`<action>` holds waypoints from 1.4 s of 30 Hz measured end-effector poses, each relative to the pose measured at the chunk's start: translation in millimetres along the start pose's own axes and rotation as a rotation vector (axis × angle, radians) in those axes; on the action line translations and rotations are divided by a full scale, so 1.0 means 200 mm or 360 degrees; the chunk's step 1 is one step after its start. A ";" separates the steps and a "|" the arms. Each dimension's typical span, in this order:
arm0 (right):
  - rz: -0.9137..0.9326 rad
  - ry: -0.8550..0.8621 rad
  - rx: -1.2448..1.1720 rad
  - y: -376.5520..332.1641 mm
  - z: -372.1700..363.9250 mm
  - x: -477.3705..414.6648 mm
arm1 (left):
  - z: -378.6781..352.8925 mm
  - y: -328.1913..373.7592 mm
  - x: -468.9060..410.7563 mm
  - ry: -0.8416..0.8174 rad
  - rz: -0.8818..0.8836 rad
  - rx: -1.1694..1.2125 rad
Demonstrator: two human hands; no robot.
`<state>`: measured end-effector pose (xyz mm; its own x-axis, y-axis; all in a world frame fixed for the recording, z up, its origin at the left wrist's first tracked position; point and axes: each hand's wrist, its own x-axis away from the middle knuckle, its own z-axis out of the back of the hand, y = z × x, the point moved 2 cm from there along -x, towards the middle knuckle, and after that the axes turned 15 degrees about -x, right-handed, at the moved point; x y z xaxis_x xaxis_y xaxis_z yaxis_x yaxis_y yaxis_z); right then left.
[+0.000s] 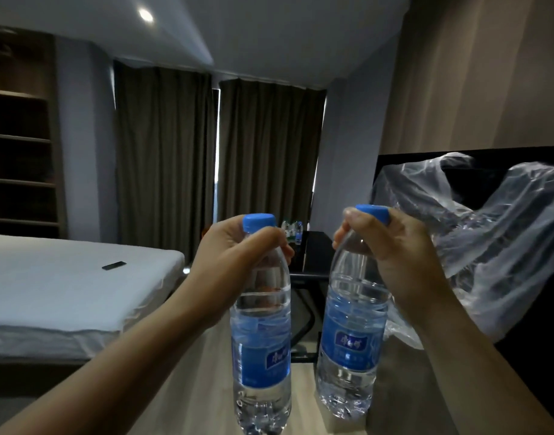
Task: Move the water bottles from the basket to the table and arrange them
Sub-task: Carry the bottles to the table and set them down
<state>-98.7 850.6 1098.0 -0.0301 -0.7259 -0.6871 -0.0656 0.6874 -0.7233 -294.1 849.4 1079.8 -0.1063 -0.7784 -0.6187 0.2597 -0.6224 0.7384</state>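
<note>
Head view: left hand point(238, 262) and right hand point(391, 246) each grip a water bottle point(263, 340)

I have two bottles up in front of me, one per hand: the left bottle point(261, 324) hangs from my left hand point(234, 262), the right bottle point(352, 324) from my right hand point(391, 255), side by side and apart. A bed point(65, 293) lies to the left, a plastic bag point(489, 233) to the right. Beyond, between the bottles, a table point(313, 255) carries more bottles point(293, 230) (too small to count), curtains point(213, 158) behind it.
</note>
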 end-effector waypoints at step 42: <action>-0.0058 0.0259 0.0097 2.46 -0.43 -2.06 | 0.13 -2.27 -2.26 0.0334 0.0241 -0.0286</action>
<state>-203.4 1485.9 1031.8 -0.1903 -0.7410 -0.6440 -0.0089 0.6572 -0.7536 -387.9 1480.9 1031.0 0.1421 -0.8157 -0.5607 0.4247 -0.4614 0.7789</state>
